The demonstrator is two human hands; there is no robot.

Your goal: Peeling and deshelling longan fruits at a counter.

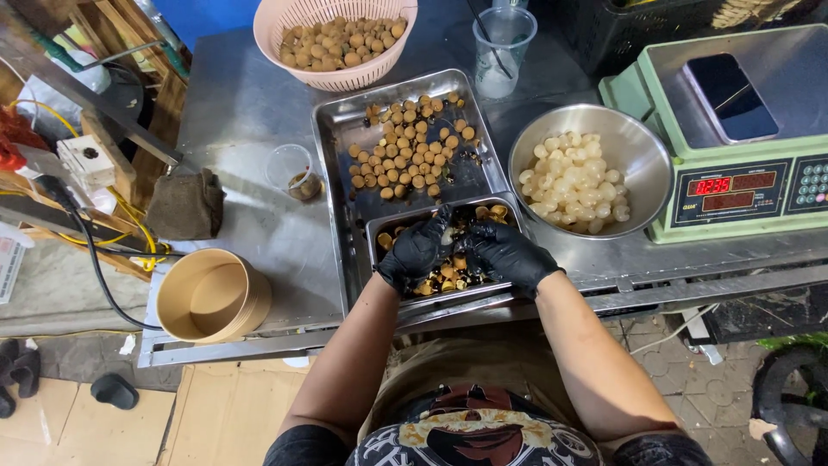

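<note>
Both my hands wear black gloves and meet over a small steel tray (376,229) filled with brown shells and dark seeds. My left hand (417,252) and my right hand (509,253) pinch a small pale fruit (448,236) between their fingertips. Just beyond lies a large steel tray (332,129) holding several round brown fruits (405,154). To the right stands a steel bowl (642,151) with several peeled white fruits (573,183).
A pink colander (285,17) of brown fruits sits at the back. A clear plastic cup (504,47), a small cup (291,170), a brown cloth (183,205), a tan paper bowl (211,296) and a green scale (733,121) stand around on the metal table (241,103).
</note>
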